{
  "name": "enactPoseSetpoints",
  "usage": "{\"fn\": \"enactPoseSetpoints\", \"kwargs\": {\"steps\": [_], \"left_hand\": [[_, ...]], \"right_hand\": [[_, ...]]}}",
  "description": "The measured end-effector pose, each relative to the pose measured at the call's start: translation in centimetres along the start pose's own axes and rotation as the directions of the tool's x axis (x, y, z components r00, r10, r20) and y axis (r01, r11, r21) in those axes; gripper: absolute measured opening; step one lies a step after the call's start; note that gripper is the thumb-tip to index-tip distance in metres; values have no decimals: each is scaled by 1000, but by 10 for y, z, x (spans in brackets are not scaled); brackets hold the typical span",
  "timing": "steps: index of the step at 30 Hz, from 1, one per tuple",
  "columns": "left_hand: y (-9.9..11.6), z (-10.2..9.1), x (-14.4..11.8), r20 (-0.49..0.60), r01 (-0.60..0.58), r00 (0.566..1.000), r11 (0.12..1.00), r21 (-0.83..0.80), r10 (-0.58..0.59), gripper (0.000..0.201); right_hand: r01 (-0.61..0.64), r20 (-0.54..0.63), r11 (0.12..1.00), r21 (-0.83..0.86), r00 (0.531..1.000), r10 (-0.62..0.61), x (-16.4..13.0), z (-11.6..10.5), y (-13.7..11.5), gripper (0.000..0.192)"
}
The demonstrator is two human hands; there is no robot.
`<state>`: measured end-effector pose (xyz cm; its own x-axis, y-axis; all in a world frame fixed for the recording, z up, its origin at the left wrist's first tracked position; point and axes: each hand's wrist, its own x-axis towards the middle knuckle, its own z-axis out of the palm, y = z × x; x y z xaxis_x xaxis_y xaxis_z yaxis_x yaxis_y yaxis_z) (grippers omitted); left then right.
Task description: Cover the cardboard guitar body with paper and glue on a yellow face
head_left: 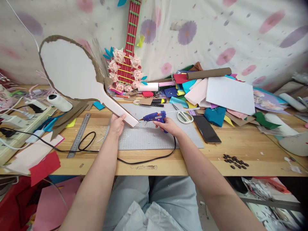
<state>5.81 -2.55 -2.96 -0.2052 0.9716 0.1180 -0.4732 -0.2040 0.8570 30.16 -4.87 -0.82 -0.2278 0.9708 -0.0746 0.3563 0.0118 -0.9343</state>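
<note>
Head camera view: the left hand (117, 124) grips the handle end of a large white racket-shaped cardboard cutout (72, 72) — tilted up over the wooden table (240, 147). The right hand (168, 126) wraps a blue hot glue gun (155, 117), nozzle just beside the handle's tip, above a grey cutting mat (149, 136).

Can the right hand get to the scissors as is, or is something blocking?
Probably yes, but not freely. The scissors lie just beyond the right hand on the grey mat, nothing between them. But that hand is full: it grips the blue glue gun, so it would have to put that down first.
</note>
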Motion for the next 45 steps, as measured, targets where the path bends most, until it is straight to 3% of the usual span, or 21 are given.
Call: {"fn": "enactPoseSetpoints", "kwargs": {"steps": [22,38,45], "left_hand": [[-4,-5,2,-2,-34,999,999,-22,34,35],[-1,1,-3,26,21,999,998,-58,-19,36],[-1,-1,-3,86,41,995,999,-21,-39,35]], "right_hand": [[-22,-13,990,-139,1000,20,2,7,-1,37],[3,-4,995,-102,1000,-4,3,10,-4,44],[13,-5,994,-105,1000,-13,5,11,-5,45]]}}
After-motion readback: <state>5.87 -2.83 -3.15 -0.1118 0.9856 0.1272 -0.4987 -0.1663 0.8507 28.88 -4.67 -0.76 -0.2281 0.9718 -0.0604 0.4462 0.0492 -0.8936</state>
